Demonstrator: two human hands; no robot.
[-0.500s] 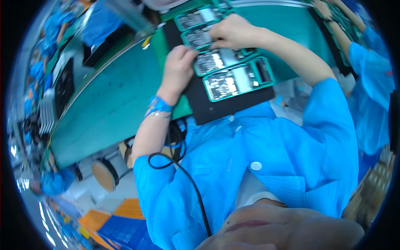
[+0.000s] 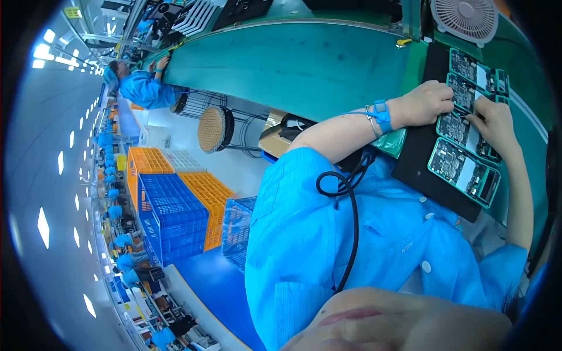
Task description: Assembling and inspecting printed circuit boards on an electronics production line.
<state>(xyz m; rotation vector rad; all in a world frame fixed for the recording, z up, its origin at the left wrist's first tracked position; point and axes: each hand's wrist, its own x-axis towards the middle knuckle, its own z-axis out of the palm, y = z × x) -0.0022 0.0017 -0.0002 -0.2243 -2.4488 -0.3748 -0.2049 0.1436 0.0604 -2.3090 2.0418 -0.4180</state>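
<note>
At two o'clock on the black rectangular mat (image 2: 421, 169) lies a row of green-framed circuit boards (image 2: 463, 171); left hand (image 2: 424, 104) and right hand (image 2: 496, 126) rest fingertips-down on the middle board (image 2: 463, 130), near together, clamping nothing; boards look light, stiff and fragile; best held by frame edges.

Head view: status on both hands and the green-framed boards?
Left hand and right hand both resting fingers on the green-framed circuit boards. Four boards in a row on the black rectangular mat. Nothing in the way.
</note>
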